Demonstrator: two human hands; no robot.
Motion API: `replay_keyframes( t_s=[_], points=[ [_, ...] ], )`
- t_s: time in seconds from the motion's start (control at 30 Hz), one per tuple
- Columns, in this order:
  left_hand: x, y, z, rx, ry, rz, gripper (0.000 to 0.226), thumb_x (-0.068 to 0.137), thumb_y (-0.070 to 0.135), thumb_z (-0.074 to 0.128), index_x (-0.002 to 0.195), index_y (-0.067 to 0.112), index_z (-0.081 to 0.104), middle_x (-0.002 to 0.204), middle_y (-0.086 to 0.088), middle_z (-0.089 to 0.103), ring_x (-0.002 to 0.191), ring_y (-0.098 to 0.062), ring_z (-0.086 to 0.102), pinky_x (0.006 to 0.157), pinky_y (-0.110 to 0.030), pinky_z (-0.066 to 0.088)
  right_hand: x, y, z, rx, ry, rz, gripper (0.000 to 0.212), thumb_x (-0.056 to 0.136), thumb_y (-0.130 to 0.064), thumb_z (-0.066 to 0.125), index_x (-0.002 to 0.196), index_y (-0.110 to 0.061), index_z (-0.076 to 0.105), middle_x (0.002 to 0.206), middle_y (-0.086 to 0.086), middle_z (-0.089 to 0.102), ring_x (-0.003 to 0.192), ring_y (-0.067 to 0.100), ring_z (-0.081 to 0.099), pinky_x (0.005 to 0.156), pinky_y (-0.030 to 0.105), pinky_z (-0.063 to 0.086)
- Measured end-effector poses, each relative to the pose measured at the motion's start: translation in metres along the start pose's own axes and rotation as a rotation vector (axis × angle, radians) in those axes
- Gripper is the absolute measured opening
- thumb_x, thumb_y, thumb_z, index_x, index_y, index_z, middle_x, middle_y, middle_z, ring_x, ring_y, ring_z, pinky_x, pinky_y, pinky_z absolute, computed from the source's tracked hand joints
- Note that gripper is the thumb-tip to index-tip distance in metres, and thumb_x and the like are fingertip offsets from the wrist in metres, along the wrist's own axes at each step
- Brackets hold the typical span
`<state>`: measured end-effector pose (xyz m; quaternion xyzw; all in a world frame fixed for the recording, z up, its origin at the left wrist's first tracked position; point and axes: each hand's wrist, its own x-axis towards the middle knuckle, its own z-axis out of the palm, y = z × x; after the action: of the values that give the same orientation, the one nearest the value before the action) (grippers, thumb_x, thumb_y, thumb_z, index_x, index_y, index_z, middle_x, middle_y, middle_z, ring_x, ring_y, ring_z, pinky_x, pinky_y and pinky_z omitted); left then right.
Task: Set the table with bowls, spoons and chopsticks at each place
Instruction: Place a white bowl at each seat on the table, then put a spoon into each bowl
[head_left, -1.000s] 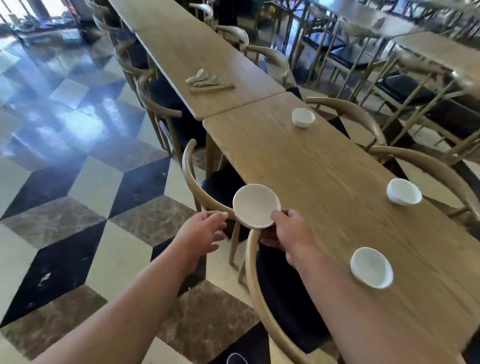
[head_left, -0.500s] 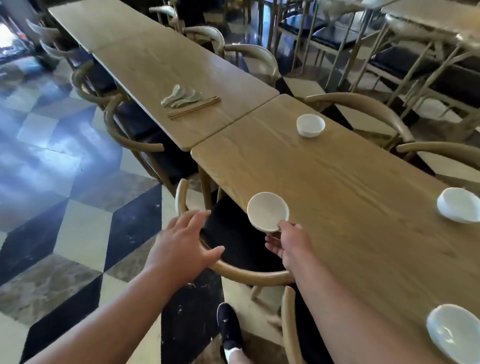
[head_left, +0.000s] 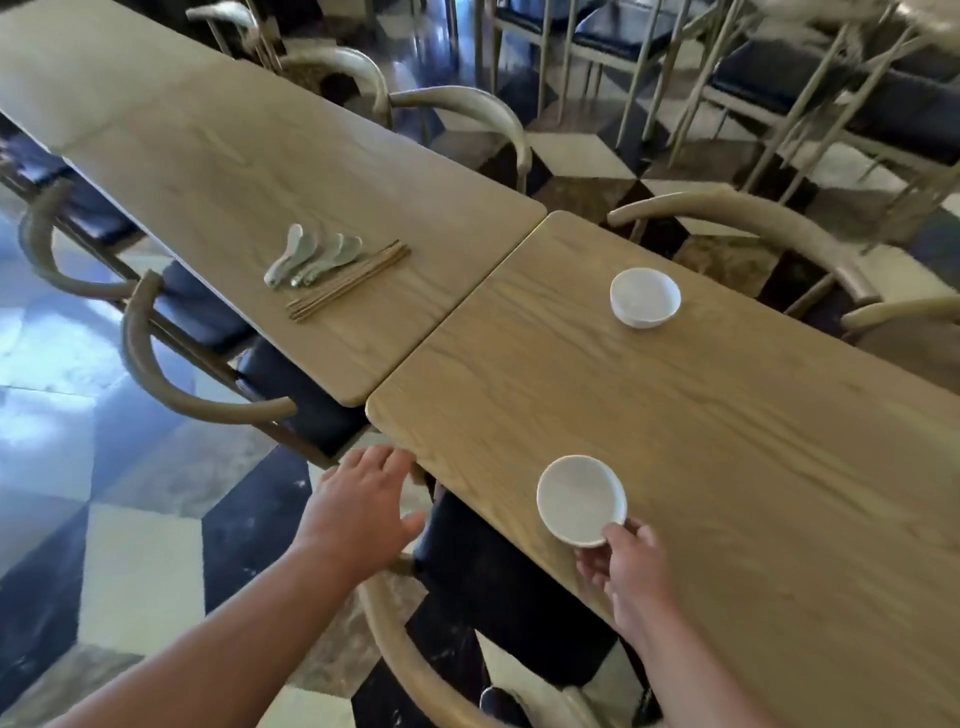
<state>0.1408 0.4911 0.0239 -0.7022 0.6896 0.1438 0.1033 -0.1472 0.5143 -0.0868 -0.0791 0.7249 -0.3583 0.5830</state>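
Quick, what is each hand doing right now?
Left hand: open, holding nothing.
Right hand: pinching the near white bowl by its rim.

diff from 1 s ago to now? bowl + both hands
The right hand carried the white bowl from over the chair to the near table, by its edge, and still pinches the rim; whether the bowl rests there is unclear. The left hand, open, moved from beside the bowl forward to the table corner. Unchanged: far bowl, spoons and chopsticks on the adjoining table.
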Motion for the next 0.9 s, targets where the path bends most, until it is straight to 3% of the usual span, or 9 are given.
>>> replay_keyframes(
  t_s=[0.17, 0.23, 0.3, 0.37, 0.43, 0.47, 0.6, 0.7, 0.9],
  points=[
    [0.045, -0.047, -0.023, -0.057, 0.028, -0.015, 0.067, 0.093, 0.057, 0.057, 0.153, 0.031, 0.043, 0.153, 0.007, 0.048, 0.141, -0.020, 0.044, 0.116, -0.041, 0.040, -0.017, -0.022, 0.021, -0.171, 0.081, 0.000, 0.033, 0.101, -0.011, 0.058, 0.134, -0.009, 0.052, 0.098, 0.024, 0.070, 0.072, 0.034, 0.067, 0.062, 0.037, 0.052],
    [0.066, -0.075, -0.031, -0.077, 0.046, -0.032, 0.065, 0.092, 0.057, 0.057, 0.150, 0.031, 0.046, 0.149, 0.006, 0.051, 0.138, -0.021, 0.046, 0.114, -0.042, 0.042, -0.033, -0.040, 0.035, -0.436, 0.300, -0.140, 0.066, 0.091, -0.036, 0.065, 0.146, -0.005, 0.049, 0.123, 0.025, 0.068, 0.103, 0.042, 0.067, 0.081, 0.044, 0.049],
    [0.093, -0.109, -0.040, -0.107, 0.058, -0.062, 0.065, 0.092, 0.057, 0.059, 0.149, 0.029, 0.047, 0.149, 0.004, 0.052, 0.138, -0.024, 0.047, 0.113, -0.042, 0.043, -0.049, -0.062, 0.058, -0.582, 0.469, -0.354, 0.087, 0.074, -0.054, 0.056, 0.144, -0.002, 0.052, 0.131, 0.024, 0.065, 0.119, 0.042, 0.060, 0.098, 0.049, 0.046],
    [0.128, -0.146, -0.052, -0.131, 0.075, -0.094, 0.069, 0.091, 0.057, 0.061, 0.151, 0.028, 0.046, 0.151, 0.002, 0.052, 0.140, -0.025, 0.046, 0.112, -0.044, 0.044, -0.065, -0.089, 0.105, -0.542, 0.402, -0.455, 0.062, 0.083, -0.043, 0.061, 0.132, -0.007, 0.061, 0.120, 0.016, 0.068, 0.107, 0.037, 0.062, 0.091, 0.040, 0.049],
    [0.168, -0.184, -0.063, -0.159, 0.078, -0.115, 0.072, 0.090, 0.056, 0.063, 0.153, 0.026, 0.044, 0.152, -0.001, 0.051, 0.142, -0.026, 0.045, 0.112, -0.045, 0.044, -0.060, -0.108, 0.167, -0.514, 0.257, -0.452, 0.021, 0.098, -0.021, 0.065, 0.118, -0.014, 0.067, 0.102, 0.006, 0.073, 0.086, 0.023, 0.067, 0.071, 0.026, 0.050],
    [0.190, -0.204, -0.068, -0.169, 0.071, -0.121, 0.073, 0.090, 0.056, 0.064, 0.153, 0.025, 0.043, 0.152, -0.002, 0.051, 0.142, -0.027, 0.046, 0.112, -0.046, 0.045, -0.054, -0.114, 0.201, -0.533, 0.188, -0.445, 0.014, 0.101, -0.019, 0.063, 0.113, -0.016, 0.070, 0.093, 0.002, 0.074, 0.082, 0.020, 0.068, 0.066, 0.026, 0.049],
    [0.266, -0.272, -0.083, -0.223, 0.038, -0.133, 0.073, 0.088, 0.052, 0.066, 0.151, 0.021, 0.046, 0.146, -0.008, 0.055, 0.132, -0.032, 0.054, 0.107, -0.047, 0.048, -0.025, -0.124, 0.338, -0.498, -0.022, -0.386, 0.011, 0.101, -0.030, 0.065, 0.099, -0.025, 0.075, 0.087, -0.004, 0.079, 0.089, 0.021, 0.076, 0.087, 0.049, 0.062],
    [0.310, -0.303, -0.085, -0.233, 0.007, -0.130, 0.072, 0.088, 0.055, 0.066, 0.147, 0.018, 0.049, 0.138, -0.010, 0.059, 0.123, -0.033, 0.059, 0.101, -0.047, 0.051, -0.006, -0.133, 0.425, -0.435, -0.103, -0.334, 0.018, 0.092, -0.040, 0.067, 0.100, -0.026, 0.075, 0.091, -0.003, 0.080, 0.091, 0.019, 0.077, 0.094, 0.055, 0.061],
    [0.375, -0.331, -0.075, -0.272, 0.008, -0.115, 0.065, 0.095, 0.054, 0.061, 0.138, 0.006, 0.051, 0.126, -0.014, 0.059, 0.109, -0.029, 0.059, 0.095, -0.042, 0.052, 0.025, -0.138, 0.527, -0.351, -0.180, -0.201, 0.017, 0.097, -0.039, 0.065, 0.105, -0.026, 0.071, 0.109, 0.010, 0.076, 0.110, 0.036, 0.072, 0.097, 0.057, 0.060]
  ],
)
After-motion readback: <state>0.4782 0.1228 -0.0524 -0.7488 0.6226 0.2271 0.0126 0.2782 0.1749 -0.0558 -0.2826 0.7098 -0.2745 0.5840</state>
